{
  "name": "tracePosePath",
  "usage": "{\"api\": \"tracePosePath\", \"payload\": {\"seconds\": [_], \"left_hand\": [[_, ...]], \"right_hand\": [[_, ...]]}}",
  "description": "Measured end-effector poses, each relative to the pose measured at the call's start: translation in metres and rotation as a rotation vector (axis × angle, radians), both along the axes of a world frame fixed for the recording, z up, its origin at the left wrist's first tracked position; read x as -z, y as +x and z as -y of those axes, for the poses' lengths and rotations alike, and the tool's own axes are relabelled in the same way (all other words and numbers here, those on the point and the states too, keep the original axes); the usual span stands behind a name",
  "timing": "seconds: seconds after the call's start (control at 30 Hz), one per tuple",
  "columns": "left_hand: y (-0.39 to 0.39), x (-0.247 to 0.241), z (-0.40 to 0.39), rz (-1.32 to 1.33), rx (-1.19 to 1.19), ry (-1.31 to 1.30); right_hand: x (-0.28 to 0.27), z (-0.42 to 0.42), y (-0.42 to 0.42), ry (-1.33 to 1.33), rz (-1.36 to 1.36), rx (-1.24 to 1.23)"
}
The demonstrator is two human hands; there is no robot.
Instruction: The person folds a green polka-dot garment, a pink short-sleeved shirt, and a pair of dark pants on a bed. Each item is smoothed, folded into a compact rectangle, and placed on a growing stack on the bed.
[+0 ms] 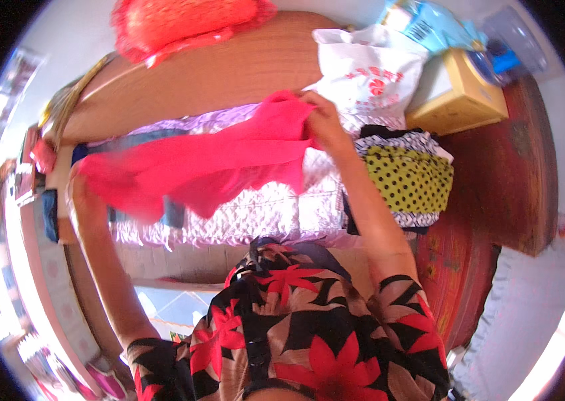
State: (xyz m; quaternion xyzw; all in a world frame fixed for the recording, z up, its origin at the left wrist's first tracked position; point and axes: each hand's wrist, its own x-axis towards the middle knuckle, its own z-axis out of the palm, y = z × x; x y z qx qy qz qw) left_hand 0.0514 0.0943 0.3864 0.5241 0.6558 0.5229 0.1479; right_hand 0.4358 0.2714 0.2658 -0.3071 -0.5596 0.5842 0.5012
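A bright pink-red cloth garment (222, 155) is stretched sideways in the air between both hands. My right hand (323, 120) grips its right end, fingers bent over the edge. At the far left end, my left hand (81, 175) holds the other end; the cloth and motion blur hide most of its fingers. Below the garment lies a white and lilac quilted cover (262, 215). Blue denim cloth (174, 213) shows partly from under the pink fabric. To the right of my right forearm sits a pile of folded clothes with a yellow-green, black-dotted cloth (402, 178) on it.
A white plastic bag with red print (372, 75) stands behind the clothes, beside a yellow box (457, 100). A large clear water bottle (513, 45) lies past it. At the back is a curved wooden board (242, 75) with a red lacy bundle (187, 25) above. Dark red wooden furniture (503, 165) borders the right.
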Motion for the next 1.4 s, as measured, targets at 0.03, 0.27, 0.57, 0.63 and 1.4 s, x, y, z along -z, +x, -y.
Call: {"api": "tracePosePath", "payload": {"seconds": [0.03,0.27,0.57,0.63,1.4], "left_hand": [[-0.002,0.001,-0.001,-0.075,-0.018,-0.048],[0.010,0.018,-0.018,0.313,0.050,-0.008],[0.023,0.026,-0.012,0.161,0.228,-0.189],[0.024,0.026,-0.008,0.269,0.235,-0.241],[0.021,0.056,-0.013,0.313,0.029,-0.193]], "right_hand": [[-0.013,-0.006,0.005,-0.027,0.036,-0.013],[-0.077,-0.027,0.007,-0.038,0.083,0.008],[-0.079,-0.029,0.010,-0.048,0.175,-0.002],[-0.083,-0.031,0.014,-0.094,0.174,-0.023],[-0.153,-0.009,-0.010,-0.225,0.052,-0.094]]}}
